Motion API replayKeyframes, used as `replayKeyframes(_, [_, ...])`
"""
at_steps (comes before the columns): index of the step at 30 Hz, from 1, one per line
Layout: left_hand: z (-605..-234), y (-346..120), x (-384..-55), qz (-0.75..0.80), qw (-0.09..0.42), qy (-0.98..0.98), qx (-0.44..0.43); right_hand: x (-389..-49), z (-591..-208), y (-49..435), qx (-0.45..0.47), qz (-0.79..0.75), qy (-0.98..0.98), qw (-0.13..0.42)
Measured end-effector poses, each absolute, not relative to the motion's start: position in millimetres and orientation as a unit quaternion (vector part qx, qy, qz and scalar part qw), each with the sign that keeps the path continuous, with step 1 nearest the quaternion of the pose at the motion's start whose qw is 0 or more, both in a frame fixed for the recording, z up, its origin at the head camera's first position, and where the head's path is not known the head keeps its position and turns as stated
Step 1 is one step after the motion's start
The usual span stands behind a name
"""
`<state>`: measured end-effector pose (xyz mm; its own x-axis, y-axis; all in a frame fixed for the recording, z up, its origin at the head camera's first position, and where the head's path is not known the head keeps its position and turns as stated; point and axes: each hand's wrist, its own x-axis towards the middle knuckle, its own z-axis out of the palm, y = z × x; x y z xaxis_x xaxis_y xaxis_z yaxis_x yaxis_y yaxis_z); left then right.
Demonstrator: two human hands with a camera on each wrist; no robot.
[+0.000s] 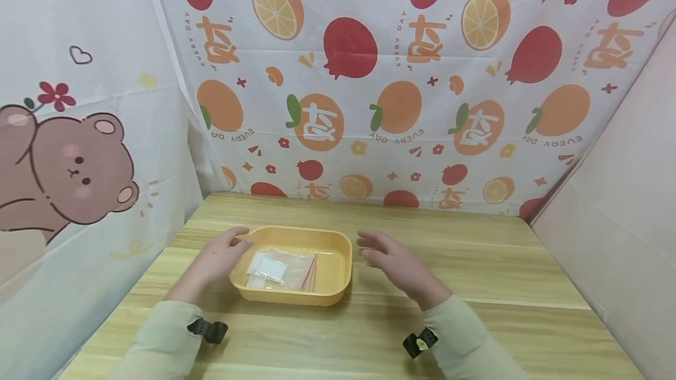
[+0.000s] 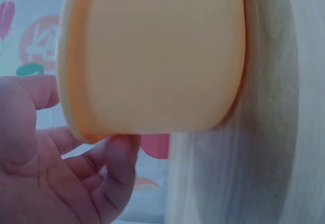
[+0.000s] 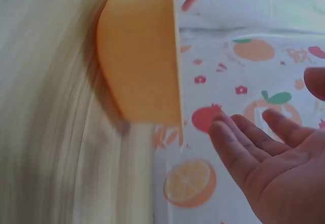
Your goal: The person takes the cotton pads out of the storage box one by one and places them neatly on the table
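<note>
A yellow plastic tray [image 1: 338,295] rests on the table. In it lie several clear zip bags [image 1: 298,268] with red seal lines, and white square packets [image 1: 271,270] lie at their left end. My left hand [image 1: 219,254] is at the tray's left end, fingers loosely bent and thumb over the rim. In the left wrist view, that hand's fingertips [image 2: 124,145] meet the corner of the tray, though firm contact is hard to judge. Off the tray's right end, my right hand [image 1: 396,263] hovers with relaxed fingers and holds nothing.
The wood-grain table [image 1: 475,286] reaches back to a fruit-print cloth [image 1: 348,104]. A bear-print cloth [image 1: 79,169] hangs on the left, a plain white one [image 1: 623,210] on the right. Dark straps [image 1: 211,331] circle both wrists.
</note>
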<state>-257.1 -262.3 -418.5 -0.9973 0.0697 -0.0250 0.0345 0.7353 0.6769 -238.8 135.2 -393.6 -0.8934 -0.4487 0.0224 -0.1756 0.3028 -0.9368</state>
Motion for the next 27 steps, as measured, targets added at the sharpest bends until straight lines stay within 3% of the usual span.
replayKeyframes(12, [-439, -280, -271, 0.505, 0.079, 0.860, 0.004, -237, -391, 87, -0.163, -0.731, 0.621, 0.231])
replayKeyframes(27, [-449, -287, -277, 0.558, 0.095, 0.824, 0.023, -242, -407, 20, -0.044, -0.746, 0.611, 0.259])
